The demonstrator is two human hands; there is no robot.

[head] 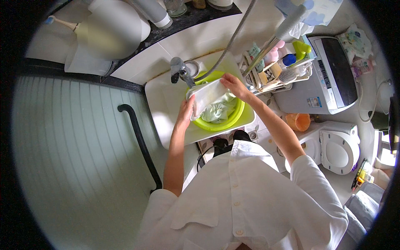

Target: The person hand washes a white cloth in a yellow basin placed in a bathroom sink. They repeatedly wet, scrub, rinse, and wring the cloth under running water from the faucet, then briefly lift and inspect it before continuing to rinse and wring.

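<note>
A pale wet cloth [207,96] is stretched between my two hands over a lime-green plastic basin [239,114]. My left hand [186,109] grips its left end, and my right hand [233,85] pinches its upper right end. Below the stretched part, more pale green-white fabric [218,112] lies bunched in the basin; whether it is the same piece I cannot tell. The basin stands in a white rectangular sink [165,106]. Just above the cloth is a chrome faucet [184,73], whose spout end is partly hidden.
A metal shower hose [232,40] curves down behind the basin. To the right, a rack [272,82] holds bottles and a hairbrush [287,75], beside a washing machine [312,78]. An orange bin [298,122] and a toilet [336,153] are farther right. A black handle [137,140] crosses the glass panel at left.
</note>
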